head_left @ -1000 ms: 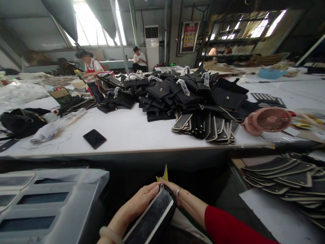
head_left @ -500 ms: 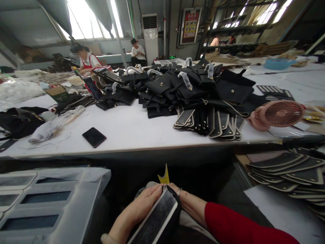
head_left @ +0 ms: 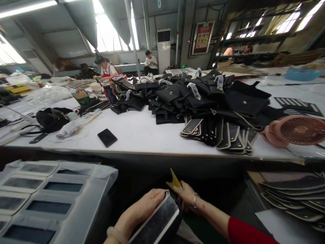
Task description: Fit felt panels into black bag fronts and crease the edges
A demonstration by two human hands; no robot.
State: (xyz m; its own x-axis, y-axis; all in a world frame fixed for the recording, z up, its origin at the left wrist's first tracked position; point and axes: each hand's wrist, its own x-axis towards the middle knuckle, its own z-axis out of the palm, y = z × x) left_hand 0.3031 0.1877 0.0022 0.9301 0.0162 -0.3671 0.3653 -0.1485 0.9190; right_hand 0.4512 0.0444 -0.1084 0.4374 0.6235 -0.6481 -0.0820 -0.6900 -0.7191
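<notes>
In the lower middle, my left hand [head_left: 144, 206] grips the side of a black leather piece [head_left: 158, 222] with a pale border. Its fingers lie along the upper edge, and the thumb is hidden. To the right of that piece, my right hand [head_left: 186, 196] pinches a flat yellow tool [head_left: 174, 180] with a notched, V-shaped end pointing up. Part of the right hand's lower fingers is out of sight behind the leather piece. On the left, a sheet-covered board [head_left: 83, 200] bears several dark panels with pale borders.
Black bags [head_left: 172, 93] are heaped on the white table [head_left: 142, 135], with pale-edged flaps [head_left: 235, 137] before them. A phone [head_left: 107, 137] lies left; a pink fan [head_left: 299, 130] stands right. More pale-edged pieces [head_left: 294, 193] are stacked lower right. Two people sit farther back.
My right hand has moved right, away from the leather piece, taking the yellow tool with it. My left hand stays on the piece. The camera view has swung left and tilted up a little.
</notes>
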